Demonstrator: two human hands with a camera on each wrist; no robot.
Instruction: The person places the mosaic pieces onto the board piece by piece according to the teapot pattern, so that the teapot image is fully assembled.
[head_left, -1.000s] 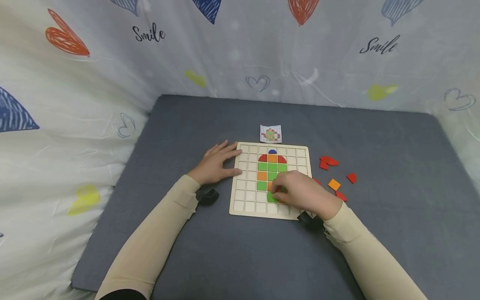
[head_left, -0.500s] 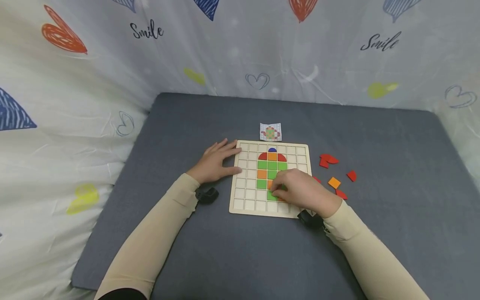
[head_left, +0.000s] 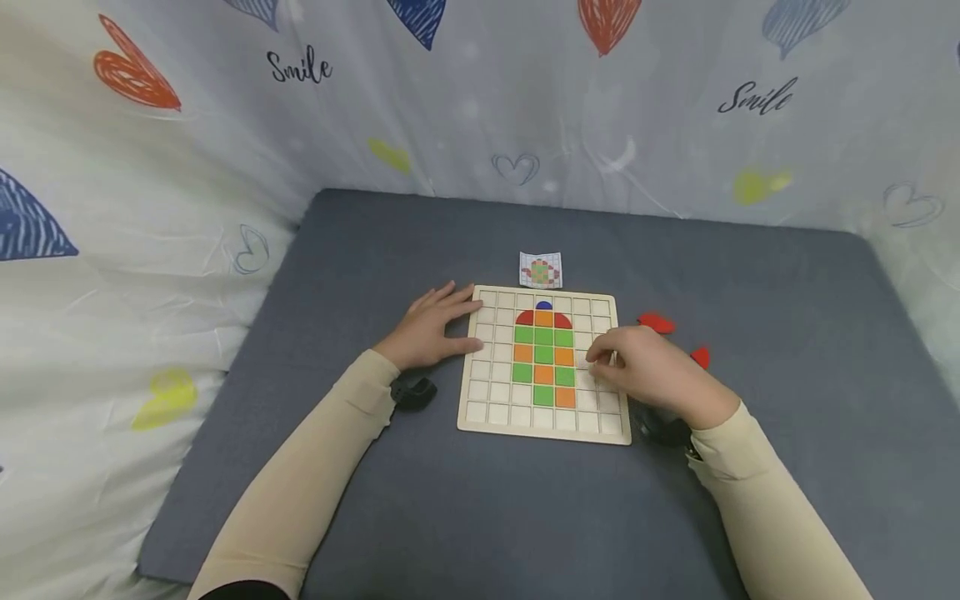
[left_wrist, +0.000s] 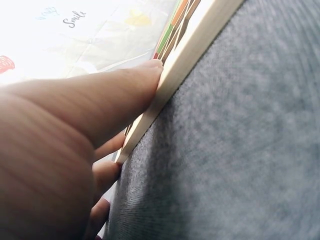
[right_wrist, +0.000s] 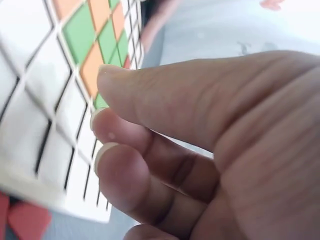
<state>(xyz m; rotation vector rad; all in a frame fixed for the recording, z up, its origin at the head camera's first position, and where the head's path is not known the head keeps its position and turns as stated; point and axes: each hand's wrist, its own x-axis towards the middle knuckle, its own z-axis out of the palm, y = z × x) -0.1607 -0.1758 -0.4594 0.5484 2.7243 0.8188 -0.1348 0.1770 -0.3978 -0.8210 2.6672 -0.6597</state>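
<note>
A wooden grid board [head_left: 487, 390] lies on the table, its middle columns filled with green tiles [head_left: 543, 335], orange tiles [head_left: 543, 375], red curved tiles [head_left: 562, 321] and a blue half-round tile [head_left: 544, 306] at the top. My left hand [head_left: 431, 329] rests on the board's left edge, thumb and fingers spread; the left wrist view shows the thumb tip [left_wrist: 152, 67] touching the wooden rim. Over the board's right columns hovers my right hand [head_left: 648, 367]. Its thumb and fingers are loosely bent, and the right wrist view shows nothing between them.
A small printed card [head_left: 540, 271] with a coloured pattern lies just beyond the board. Loose red pieces [head_left: 657, 323] lie right of the board, partly hidden by the right hand. A patterned curtain [head_left: 480, 100] hangs behind the grey table [head_left: 420, 517].
My right hand has moved right, off the coloured tiles, uncovering orange and green tiles in the right filled column. It now hides some loose pieces. My left hand has stayed in place.
</note>
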